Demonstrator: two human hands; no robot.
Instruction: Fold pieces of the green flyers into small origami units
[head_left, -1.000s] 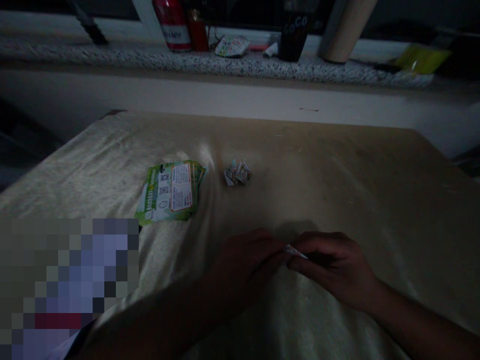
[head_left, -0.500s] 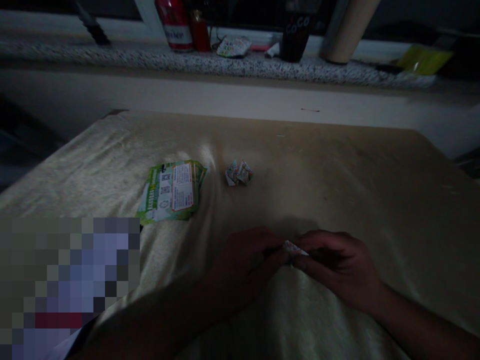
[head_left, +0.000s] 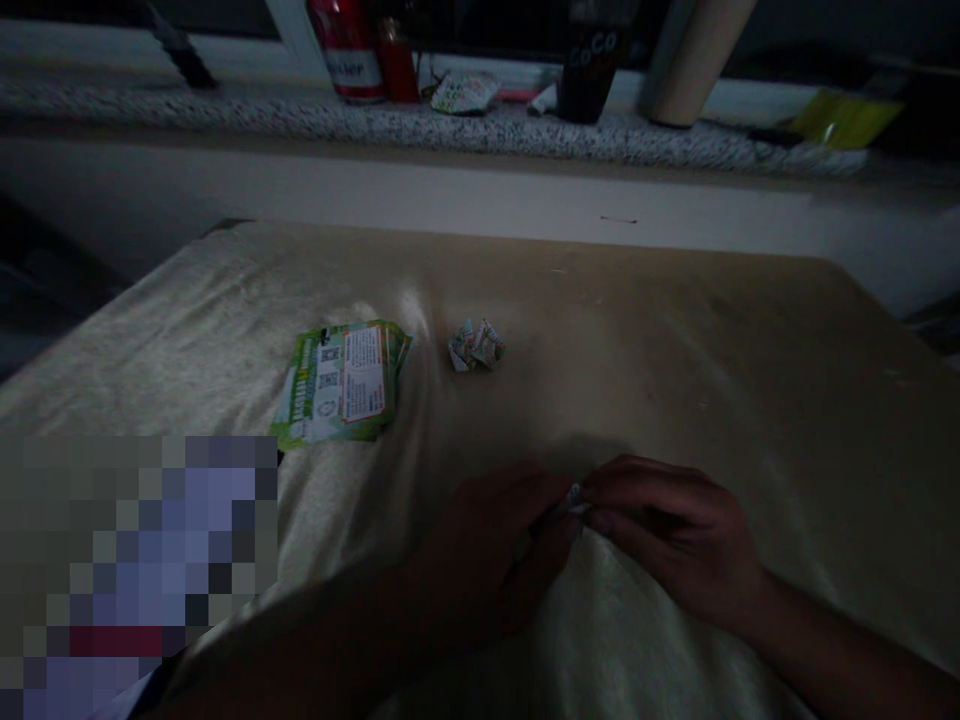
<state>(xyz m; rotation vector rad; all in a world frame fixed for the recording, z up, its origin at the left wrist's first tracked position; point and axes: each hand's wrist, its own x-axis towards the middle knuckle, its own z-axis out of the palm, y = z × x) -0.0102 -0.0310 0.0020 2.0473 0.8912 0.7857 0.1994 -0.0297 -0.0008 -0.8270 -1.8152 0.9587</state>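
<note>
Between my fingertips is a small folded piece of printed paper (head_left: 574, 498), mostly covered by the fingers. My left hand (head_left: 502, 530) pinches it from the left, its thumb and forefinger closed on it. From the other side my right hand (head_left: 675, 530) pinches the same paper with thumb and forefinger. Further back on the cloth lie folded printed paper pieces (head_left: 478, 345), angular and pointed. To their left rests a stack of green printed packets (head_left: 341, 385) with a white text panel on top.
A creased beige cloth (head_left: 637, 350) covers the table. Along the granite sill (head_left: 262, 112) stand a red-and-white can (head_left: 352, 60), a dark CoCo cup (head_left: 591, 65), a cardboard tube (head_left: 697, 65), a crumpled printed packet (head_left: 465, 92) and a yellow packet (head_left: 847, 118). Pixelation hides the lower left.
The folded paper has turned between my fingers and less of it shows now. My right fingertips have come closer to my left ones. The packets and the other folded pieces stay put.
</note>
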